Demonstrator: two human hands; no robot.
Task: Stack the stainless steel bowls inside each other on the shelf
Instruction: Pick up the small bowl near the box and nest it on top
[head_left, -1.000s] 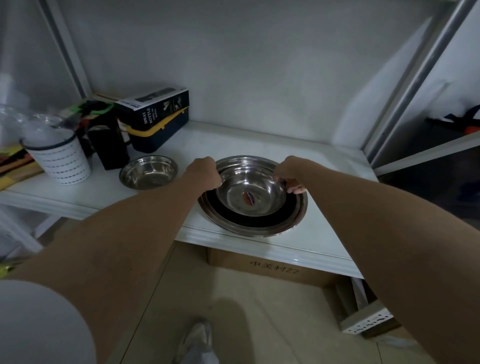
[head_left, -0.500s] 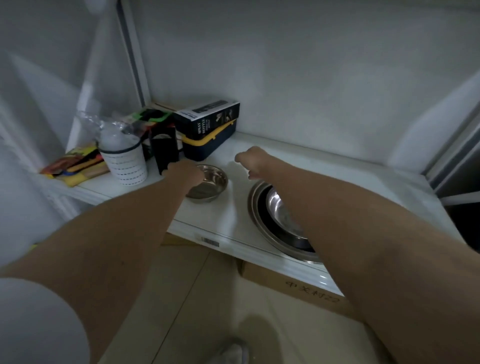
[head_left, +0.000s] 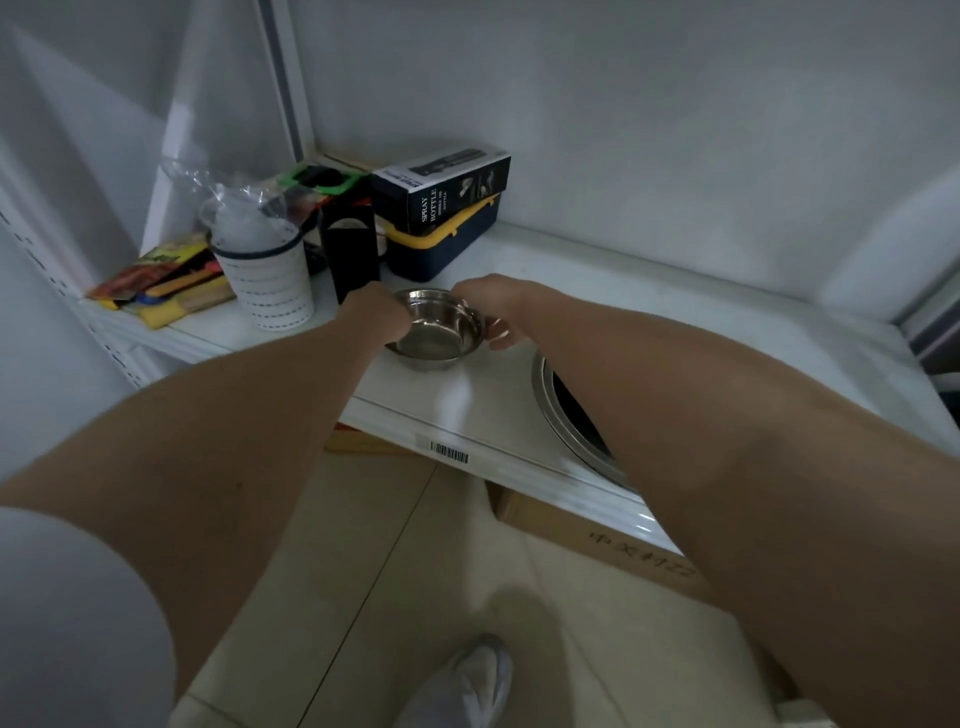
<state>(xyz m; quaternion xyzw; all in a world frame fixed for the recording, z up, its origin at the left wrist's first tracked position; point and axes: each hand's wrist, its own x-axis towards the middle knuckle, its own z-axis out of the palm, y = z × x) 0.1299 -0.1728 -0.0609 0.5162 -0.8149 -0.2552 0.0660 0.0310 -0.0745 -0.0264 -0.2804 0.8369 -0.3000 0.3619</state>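
Two bare forearms are filling the lower half of the frame, with a grey shoe (head_left: 462, 680) poking in at the bottom centre over pale floor tiles. Just above that, a cardboard box (head_left: 587, 540) is sitting under the white shelf (head_left: 498, 410), lower right. Right of centre, the big steel bowl (head_left: 566, 415) is resting on the shelf, mostly hidden behind the right arm. At mid-frame the small steel bowl (head_left: 436, 330) is sitting on the shelf between both hands: the left hand (head_left: 376, 317) is curling closed over its left rim, and the right hand (head_left: 491, 312) is pinching the right rim, fingertips showing. Further back, upper left, a white dotted cup (head_left: 270, 286), a black container (head_left: 350, 249) and a spray bottle box (head_left: 441, 189) on a navy and yellow case (head_left: 441, 244) are crowding the corner
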